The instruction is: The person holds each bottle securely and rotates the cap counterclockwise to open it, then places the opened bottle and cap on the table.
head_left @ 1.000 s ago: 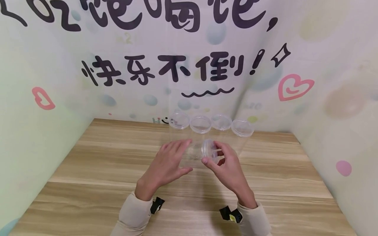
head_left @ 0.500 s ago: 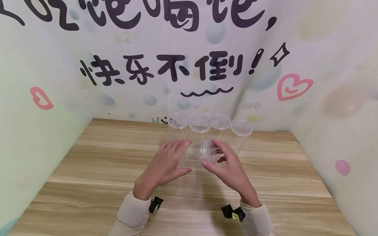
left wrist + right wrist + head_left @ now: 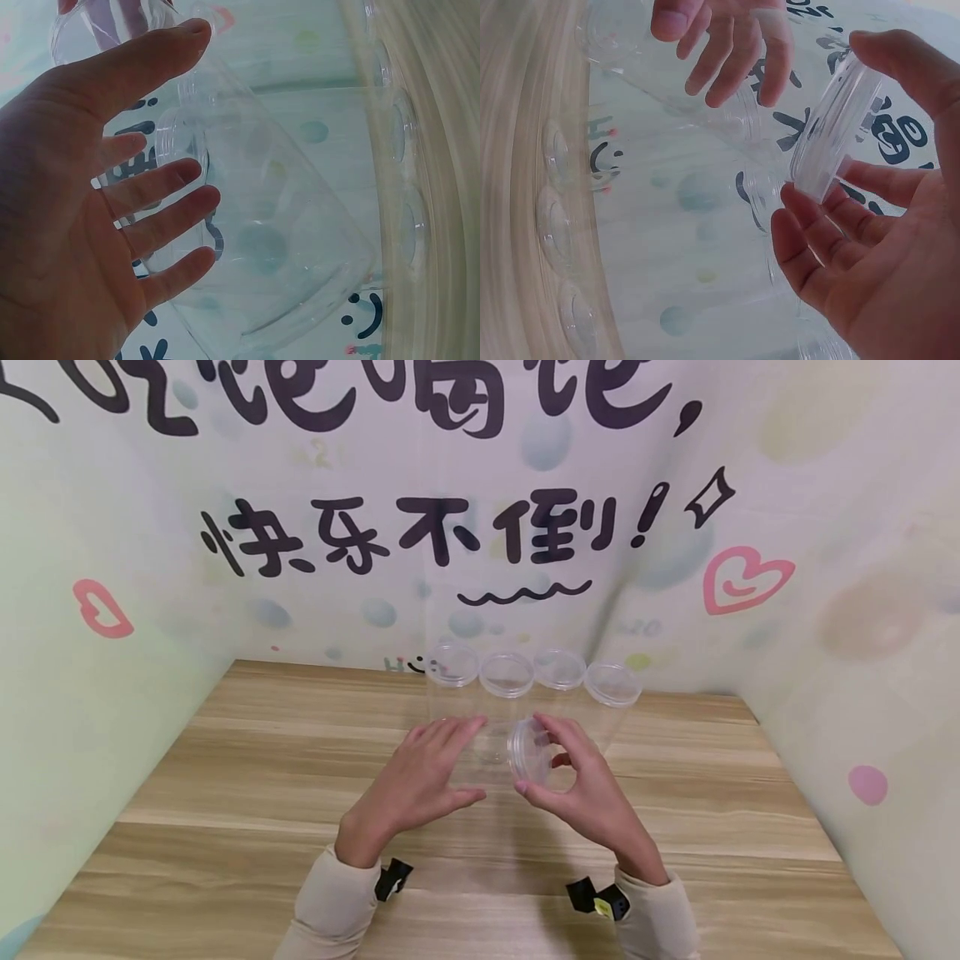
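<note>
Gripping left hand [image 3: 411, 781]: is bending its thumb and fingers in a wide, half-open curve round the held jar, the thumb lying on the near side and the fingers on the far side.
Held jar [image 3: 491, 758]: is lying sideways between both hands, over the wood-grain tabletop [image 3: 480, 893], its lid end facing right.
Standing jars [image 3: 507, 674]: four clear, upright ones are lining up in a row behind the held jar, each wearing a round lid.
Clear lid [image 3: 528, 750]: is meeting the held jar's right end; whether it is sitting fully on the rim, I cannot tell.
Right hand [image 3: 594, 792]: is pinching the clear lid between thumb and fingertips, partly open, right of the held jar.
Backdrop [image 3: 337, 618]: is rising behind the held jar, showing bold black characters.
Pink heart [image 3: 722, 583]: is showing on the backdrop, behind and well right of the held jar.
</note>
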Tool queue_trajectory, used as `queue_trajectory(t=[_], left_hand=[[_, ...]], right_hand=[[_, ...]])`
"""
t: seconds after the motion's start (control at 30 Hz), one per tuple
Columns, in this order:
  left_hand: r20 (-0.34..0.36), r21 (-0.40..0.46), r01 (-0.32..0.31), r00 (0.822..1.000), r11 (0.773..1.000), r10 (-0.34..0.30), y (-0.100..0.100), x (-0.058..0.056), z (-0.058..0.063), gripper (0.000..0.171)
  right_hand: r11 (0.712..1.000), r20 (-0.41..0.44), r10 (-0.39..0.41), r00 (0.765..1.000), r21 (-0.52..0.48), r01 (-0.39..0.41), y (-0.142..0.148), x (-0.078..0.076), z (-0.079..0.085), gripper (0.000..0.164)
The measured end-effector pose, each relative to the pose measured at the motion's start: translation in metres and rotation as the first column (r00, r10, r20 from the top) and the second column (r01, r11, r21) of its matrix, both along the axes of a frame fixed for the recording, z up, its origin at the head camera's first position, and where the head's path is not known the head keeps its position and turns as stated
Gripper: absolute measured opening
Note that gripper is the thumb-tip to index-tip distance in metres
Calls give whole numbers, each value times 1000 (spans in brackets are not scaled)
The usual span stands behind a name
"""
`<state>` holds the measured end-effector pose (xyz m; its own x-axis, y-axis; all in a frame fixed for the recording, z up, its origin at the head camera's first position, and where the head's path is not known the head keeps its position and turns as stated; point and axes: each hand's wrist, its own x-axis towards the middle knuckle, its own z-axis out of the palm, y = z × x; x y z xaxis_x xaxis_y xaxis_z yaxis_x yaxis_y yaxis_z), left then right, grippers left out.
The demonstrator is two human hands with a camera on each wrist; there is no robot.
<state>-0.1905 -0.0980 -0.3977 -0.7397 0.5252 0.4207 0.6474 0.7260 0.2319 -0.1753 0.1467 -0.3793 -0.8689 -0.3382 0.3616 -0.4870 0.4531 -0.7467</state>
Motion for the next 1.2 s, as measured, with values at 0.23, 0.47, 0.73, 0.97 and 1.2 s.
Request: queue_trajectory(t=[0.23, 0.47, 0.73, 0.97, 1.2], left_hand=[[8, 4, -1, 1000, 1000, 1, -1, 1, 1, 88], [-26, 17, -9, 1000, 1000, 9, -1, 1, 1, 88], [-27, 25, -63, 998, 998, 64, 0, 1, 2, 90], [-50, 9, -59, 997, 998, 59, 3, 1, 0, 91], [-69, -3, -58, 996, 998, 57, 4, 1, -1, 90]], right_hand=[[998, -10, 54, 998, -13, -54, 1, -1, -1, 82], [997, 20, 62, 998, -49, -61, 0, -2, -2, 85], [992, 90, -85, 992, -86, 93, -9, -1, -5, 68], [979, 173, -186, 967, -45, 196, -18, 3, -2, 67], [970, 254, -232, 939, -10, 243, -21, 2, -2, 65]])
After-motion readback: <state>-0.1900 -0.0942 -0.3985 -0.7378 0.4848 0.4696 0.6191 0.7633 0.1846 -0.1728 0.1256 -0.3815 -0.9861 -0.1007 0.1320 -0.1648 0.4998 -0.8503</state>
